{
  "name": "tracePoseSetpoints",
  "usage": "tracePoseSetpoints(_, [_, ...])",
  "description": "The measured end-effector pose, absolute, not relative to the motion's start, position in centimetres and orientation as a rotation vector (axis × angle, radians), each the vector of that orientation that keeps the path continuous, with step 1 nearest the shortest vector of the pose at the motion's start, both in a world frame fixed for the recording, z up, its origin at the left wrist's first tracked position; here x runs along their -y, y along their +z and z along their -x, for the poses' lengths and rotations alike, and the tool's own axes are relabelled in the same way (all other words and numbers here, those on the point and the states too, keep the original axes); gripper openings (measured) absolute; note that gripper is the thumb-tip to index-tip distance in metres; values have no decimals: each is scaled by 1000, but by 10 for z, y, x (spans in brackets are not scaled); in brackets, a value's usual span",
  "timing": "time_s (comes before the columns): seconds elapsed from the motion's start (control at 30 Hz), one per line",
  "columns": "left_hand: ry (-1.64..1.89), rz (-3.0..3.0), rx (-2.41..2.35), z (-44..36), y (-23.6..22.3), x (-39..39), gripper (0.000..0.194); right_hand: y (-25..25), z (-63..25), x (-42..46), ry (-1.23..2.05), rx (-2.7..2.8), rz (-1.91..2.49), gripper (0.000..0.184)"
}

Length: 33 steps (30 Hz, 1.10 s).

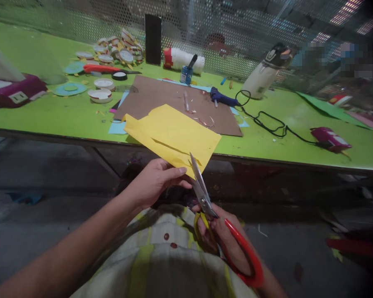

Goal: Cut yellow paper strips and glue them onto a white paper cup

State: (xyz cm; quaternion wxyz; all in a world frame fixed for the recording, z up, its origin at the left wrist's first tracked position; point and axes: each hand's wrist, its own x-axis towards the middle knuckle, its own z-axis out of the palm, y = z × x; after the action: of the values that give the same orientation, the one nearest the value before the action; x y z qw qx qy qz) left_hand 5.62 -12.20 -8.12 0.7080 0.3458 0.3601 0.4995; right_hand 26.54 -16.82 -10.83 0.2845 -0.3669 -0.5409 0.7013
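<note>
Left hand (157, 180) pinches the yellow paper (174, 134) just before the green table (267, 140); right hand (224, 236) grips red-handled scissors (205, 198), blades in the paper's near edge

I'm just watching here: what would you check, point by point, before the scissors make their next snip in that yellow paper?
1. Left hand has a firm pinch on the yellow paper: ok.
2. Left fingers away from the blades: not ok, they sit right beside them.
3. Scissors gripped by the right hand: ok.
4. Blades meet the paper's edge: ok.
5. A marked line to follow: cannot tell.
6. Glue gun and its cord lie apart from the paper: ok.
</note>
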Motion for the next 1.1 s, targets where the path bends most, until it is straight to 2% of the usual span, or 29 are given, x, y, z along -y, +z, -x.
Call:
tracePoseSetpoints(0.87, [930, -876, -863, -37, -74, 109, 20, -102, -267, 163, 1897, 1510, 1097, 54])
tracePoseSetpoints(1.1, [1109, -793, -978, -43, -80, 119, 13, -105, -265, 161, 1912, 1508, 1130, 55])
